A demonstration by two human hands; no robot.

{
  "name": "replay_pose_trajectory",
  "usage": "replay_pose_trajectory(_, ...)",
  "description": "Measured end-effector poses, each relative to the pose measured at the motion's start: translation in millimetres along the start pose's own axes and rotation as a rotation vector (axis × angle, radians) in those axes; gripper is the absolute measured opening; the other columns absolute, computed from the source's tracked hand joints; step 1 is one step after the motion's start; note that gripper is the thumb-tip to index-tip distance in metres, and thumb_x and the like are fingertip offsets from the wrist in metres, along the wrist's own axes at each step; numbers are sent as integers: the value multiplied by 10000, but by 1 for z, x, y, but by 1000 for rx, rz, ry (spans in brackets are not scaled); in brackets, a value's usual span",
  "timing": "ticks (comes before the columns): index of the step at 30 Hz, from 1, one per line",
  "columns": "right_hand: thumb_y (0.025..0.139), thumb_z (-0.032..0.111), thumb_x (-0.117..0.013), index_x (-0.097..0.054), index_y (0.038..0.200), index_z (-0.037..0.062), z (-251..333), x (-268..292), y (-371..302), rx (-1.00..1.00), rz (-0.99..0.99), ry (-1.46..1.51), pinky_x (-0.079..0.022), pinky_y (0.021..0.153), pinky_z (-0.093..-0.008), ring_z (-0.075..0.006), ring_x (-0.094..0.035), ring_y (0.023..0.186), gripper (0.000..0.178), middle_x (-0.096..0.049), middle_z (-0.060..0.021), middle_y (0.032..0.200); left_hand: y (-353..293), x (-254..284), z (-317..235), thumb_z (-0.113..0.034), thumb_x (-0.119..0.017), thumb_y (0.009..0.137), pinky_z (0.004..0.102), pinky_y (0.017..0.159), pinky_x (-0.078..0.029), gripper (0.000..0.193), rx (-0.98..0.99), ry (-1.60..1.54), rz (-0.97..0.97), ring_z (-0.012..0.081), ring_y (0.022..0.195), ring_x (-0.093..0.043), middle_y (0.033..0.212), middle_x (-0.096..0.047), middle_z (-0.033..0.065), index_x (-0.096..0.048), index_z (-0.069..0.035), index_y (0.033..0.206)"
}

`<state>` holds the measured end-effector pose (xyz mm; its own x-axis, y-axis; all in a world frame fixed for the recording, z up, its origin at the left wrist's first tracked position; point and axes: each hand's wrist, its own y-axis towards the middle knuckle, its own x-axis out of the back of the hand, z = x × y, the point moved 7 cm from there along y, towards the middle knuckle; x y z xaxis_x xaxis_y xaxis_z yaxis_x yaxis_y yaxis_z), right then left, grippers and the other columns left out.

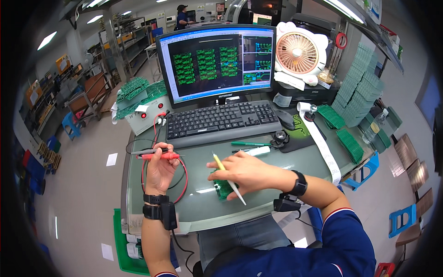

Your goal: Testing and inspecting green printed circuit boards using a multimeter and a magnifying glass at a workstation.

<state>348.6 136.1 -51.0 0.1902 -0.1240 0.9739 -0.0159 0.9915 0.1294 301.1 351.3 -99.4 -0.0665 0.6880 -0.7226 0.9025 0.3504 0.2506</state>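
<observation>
The board (223,189) lies on the tabletop (196,213) in front of the person, mostly hidden under the right hand (251,173); its far edge and small parts cannot be made out. The fisheye's black rim cuts off the room at both sides, and the near forearm ends below the frame. The contents of the green bin (118,244) are partly covered by the left arm. A figure (182,18) at the back is small, cut off by the monitor (217,64).

The left hand (160,173) is raised off the tabletop, palm up, fingers curled around a red probe (154,157) and a black probe (146,151), lying side by side. The right hand is half open, palm down, with a yellow-and-white pen (220,164) slanting between its fingers; whether the fingertips touch the board cannot be told.

Light lettering shows on the monitor's lower bezel and on the printer (318,96). The screen carries green board layouts, its menu text too fine to read. The paper strip (323,150) bears faint print, and the tester (146,119) has large letters, partly covered.
</observation>
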Motion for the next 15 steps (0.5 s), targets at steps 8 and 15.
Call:
replay_pose_trajectory(8,665,314,-876,-575,974,57,-33,64,-33,31,-376,665,-457,964,-393,-327,-536,1240,502,-509,-175,1398,19,-77,20,-411,-292,981,422,790,-489,579,148,251,353,248,699,-592,837,-611,144,-661,35,952)
replay_pose_trajectory(15,665,378,-867,-550,1014,73,-50,-9,-45,1,-305,637,-414,1022,-438,-354,-494,1276,562,-449,-151,1458,3,-76,77,-424,-339,951,331,782,-493,591,511,651,554,215,799,-638,872,-673,148,-679,57,989)
